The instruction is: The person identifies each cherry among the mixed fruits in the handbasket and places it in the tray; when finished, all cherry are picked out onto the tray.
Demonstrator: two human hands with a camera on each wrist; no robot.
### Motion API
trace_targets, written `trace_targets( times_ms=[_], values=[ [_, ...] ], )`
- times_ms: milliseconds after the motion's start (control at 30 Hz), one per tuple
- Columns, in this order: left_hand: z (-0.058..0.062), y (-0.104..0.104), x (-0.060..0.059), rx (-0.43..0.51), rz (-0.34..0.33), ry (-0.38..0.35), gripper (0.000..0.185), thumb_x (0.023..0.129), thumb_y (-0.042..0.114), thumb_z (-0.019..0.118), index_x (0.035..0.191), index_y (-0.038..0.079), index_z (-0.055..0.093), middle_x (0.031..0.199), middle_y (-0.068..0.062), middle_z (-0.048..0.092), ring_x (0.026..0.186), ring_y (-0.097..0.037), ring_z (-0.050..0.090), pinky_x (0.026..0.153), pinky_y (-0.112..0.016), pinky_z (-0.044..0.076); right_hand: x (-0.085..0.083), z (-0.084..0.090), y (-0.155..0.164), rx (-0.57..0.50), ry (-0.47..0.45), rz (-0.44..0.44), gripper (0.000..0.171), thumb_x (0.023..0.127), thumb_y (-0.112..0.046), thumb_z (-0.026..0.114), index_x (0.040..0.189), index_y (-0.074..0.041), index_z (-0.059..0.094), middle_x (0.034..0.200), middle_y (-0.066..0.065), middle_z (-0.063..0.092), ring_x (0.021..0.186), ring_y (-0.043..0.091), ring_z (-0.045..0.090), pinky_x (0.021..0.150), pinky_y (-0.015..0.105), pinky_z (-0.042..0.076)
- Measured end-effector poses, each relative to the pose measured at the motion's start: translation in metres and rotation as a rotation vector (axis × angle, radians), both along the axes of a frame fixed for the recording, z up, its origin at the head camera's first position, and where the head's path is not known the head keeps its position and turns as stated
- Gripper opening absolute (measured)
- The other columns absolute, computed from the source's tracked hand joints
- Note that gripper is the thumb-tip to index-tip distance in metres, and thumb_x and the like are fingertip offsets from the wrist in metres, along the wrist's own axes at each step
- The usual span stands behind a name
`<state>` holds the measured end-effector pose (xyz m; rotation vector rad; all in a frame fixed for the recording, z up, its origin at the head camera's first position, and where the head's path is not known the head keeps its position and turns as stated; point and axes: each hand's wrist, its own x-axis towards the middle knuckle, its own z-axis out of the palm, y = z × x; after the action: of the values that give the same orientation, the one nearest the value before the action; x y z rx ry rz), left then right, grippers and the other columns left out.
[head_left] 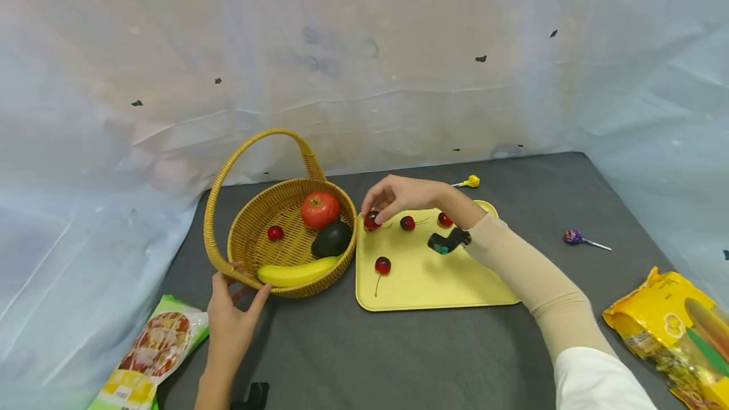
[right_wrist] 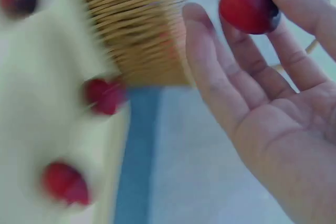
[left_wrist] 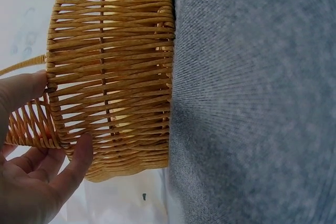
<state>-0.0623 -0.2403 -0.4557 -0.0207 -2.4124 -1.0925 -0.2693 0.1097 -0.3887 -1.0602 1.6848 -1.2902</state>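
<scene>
Lay at the far left of the dark grey tabletop (head_left: 433, 347): a snack bag (head_left: 152, 350) with a green edge, just beside the left hand (head_left: 230, 318). Touched the near rim of the wicker basket (head_left: 246, 233) with that hand, thumb on one side of the weave and fingers on the other where the handle meets the wall, the grip loose and the fingers fairly straight, seen close up from the left wrist (left_wrist: 31, 182) against the basket wall (left_wrist: 113, 72). Held inside the basket: a small cherry (head_left: 276, 233), a red apple (head_left: 320, 209), a dark avocado (head_left: 332, 238) and a banana (head_left: 296, 271) along the near wall. Sat just beside the basket to the right: a yellow tray (head_left: 433, 280) with three loose cherries, one near its front left (head_left: 383, 265) and two farther back (head_left: 407, 223) (head_left: 445, 219). Hovered over the tray's back left corner, close to the basket rim: the right hand (head_left: 398, 195), its grip pinched shut on a fourth, picked cherry (head_left: 371, 221); shown from the right wrist as fingertips (right_wrist: 294, 3) closed round the picked cherry (right_wrist: 248, 4), palm open below. Lay beyond the tray, a yellow lollipop (head_left: 469, 181); farther right, a purple lollipop (head_left: 574, 237); at the far right edge, a yellow snack packet (head_left: 672, 328).
</scene>
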Motion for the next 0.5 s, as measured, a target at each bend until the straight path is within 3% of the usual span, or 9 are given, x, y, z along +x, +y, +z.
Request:
trace_targets(
  times_ms=[100, 233, 333, 500],
  values=[
    [0.001, 0.0, 0.001, 0.009, 0.001, -0.01, 0.066, 0.081, -0.002, 0.081, 0.135, -0.004, 0.043, 0.115, -0.019, 0.055, 0.108, -0.012, 0.052, 0.081, -0.008, 0.051, 0.011, -0.019, 0.028, 0.027, -0.034, -0.027, 0.028, 0.093, 0.002, 0.067, 0.12, 0.008, 0.063, 0.118, 0.026, 0.065, 0.104, 0.032, 0.067, 0.088, 0.051, 0.056],
    [0.002, 0.001, 0.001, 0.014, 0.001, -0.007, 0.066, 0.081, -0.003, 0.081, 0.135, -0.003, 0.043, 0.116, -0.02, 0.055, 0.108, -0.007, 0.05, 0.081, -0.009, 0.053, 0.027, -0.041, 0.049, 0.054, -0.032, -0.073, 0.028, 0.092, 0.001, 0.068, 0.119, 0.007, 0.063, 0.113, 0.022, 0.066, 0.098, 0.028, 0.067, 0.084, 0.042, 0.058],
    [0.002, 0.001, 0.0, 0.012, 0.001, -0.009, 0.066, 0.081, -0.003, 0.08, 0.135, -0.003, 0.043, 0.113, -0.019, 0.055, 0.107, -0.009, 0.051, 0.08, -0.01, 0.053, 0.037, -0.05, 0.059, 0.091, -0.021, -0.103, 0.026, 0.091, 0.001, 0.07, 0.115, 0.008, 0.064, 0.109, 0.016, 0.067, 0.093, 0.025, 0.067, 0.076, 0.034, 0.059],
    [0.001, 0.001, -0.001, 0.018, -0.008, 0.002, 0.066, 0.081, -0.004, 0.08, 0.135, -0.004, 0.043, 0.115, -0.019, 0.055, 0.107, -0.007, 0.051, 0.08, -0.009, 0.053, 0.046, -0.058, 0.065, 0.142, 0.039, -0.134, 0.024, 0.089, -0.001, 0.073, 0.111, 0.007, 0.066, 0.105, 0.015, 0.069, 0.091, 0.026, 0.067, 0.075, 0.035, 0.059]
  ],
)
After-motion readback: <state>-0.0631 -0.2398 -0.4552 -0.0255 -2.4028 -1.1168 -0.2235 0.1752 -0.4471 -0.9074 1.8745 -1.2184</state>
